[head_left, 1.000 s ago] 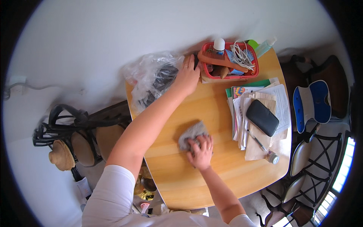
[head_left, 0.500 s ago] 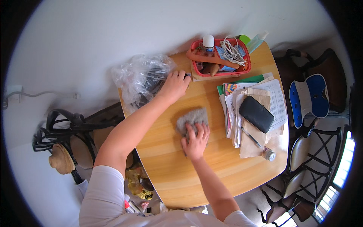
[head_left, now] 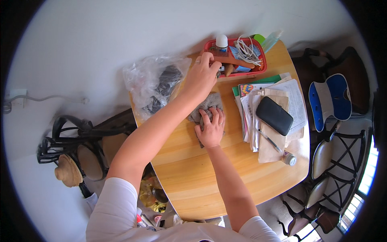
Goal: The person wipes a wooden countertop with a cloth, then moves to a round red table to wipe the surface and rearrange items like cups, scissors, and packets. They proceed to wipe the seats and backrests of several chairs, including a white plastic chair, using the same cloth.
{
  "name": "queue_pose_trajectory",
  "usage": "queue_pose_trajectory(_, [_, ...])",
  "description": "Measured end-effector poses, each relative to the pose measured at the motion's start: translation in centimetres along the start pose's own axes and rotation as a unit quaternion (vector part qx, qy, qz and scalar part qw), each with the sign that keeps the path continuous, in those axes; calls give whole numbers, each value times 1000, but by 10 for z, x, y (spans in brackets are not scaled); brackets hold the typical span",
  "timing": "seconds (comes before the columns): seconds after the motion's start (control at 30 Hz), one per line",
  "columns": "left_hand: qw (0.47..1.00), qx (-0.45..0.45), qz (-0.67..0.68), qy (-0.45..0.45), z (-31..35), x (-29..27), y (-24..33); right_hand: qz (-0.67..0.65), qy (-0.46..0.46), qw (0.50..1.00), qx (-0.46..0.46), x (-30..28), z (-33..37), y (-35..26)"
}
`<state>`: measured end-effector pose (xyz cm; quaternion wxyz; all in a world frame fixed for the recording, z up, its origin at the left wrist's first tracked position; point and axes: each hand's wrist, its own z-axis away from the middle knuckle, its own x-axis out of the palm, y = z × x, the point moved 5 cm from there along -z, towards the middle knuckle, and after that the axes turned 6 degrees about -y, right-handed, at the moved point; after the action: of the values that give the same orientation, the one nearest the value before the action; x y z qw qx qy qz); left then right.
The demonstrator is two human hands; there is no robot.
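My right hand [head_left: 210,128] lies on a crumpled grey cloth [head_left: 211,101] on the wooden table, its fingers spread over it. My left hand [head_left: 203,76] is closed at the front left corner of a red basket [head_left: 262,68]. A small dark thing shows under its fingertips, too little of it to name. Just beyond these fingers, an orange-brown comb [head_left: 238,61] rests across the basket, next to a white-capped bottle [head_left: 221,41] and a coiled white cable [head_left: 246,52]. Left of the hand sits a clear plastic bag [head_left: 139,78] with dark things inside.
On the table's right lies a stack of papers [head_left: 296,101] with a black case [head_left: 274,115], a pen [head_left: 270,140] and a small jar [head_left: 289,158]. A spray bottle [head_left: 273,40] stands behind the basket. Chairs [head_left: 338,157] flank the table; a wall runs behind it.
My left hand has moved right and away from me, from beside the plastic bag to the basket's corner. The right hand and the cloth have shifted slightly; the hand stays on it.
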<state>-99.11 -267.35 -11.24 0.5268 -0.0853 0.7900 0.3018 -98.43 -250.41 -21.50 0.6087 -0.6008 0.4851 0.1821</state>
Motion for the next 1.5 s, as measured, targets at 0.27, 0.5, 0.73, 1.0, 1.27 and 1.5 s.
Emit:
queue_pose_trajectory(0.27, [988,64,-142,-19,-24,21,15,-10,8,1000,-4,1,2,-3])
queue_pose_trajectory(0.5, [997,29,-34,65,11,-3,-9,31,28,999,13,7,-37,10])
queue_pose_trajectory(0.73, [992,55,-108,30,25,23,-56,22,33,999,33,12,-56,18])
queue_pose_trajectory(1.0, [993,46,-98,42,34,47,-70,-19,-57,998,10,-15,148,-18])
queue_pose_trajectory(1.27, [992,-18,-115,-53,28,80,-82,-49,-102,993,10,-39,142,14])
queue_pose_trajectory(1.5, [997,-23,-75,14,42,64,-40,-20,-23,999,15,-13,-6,38])
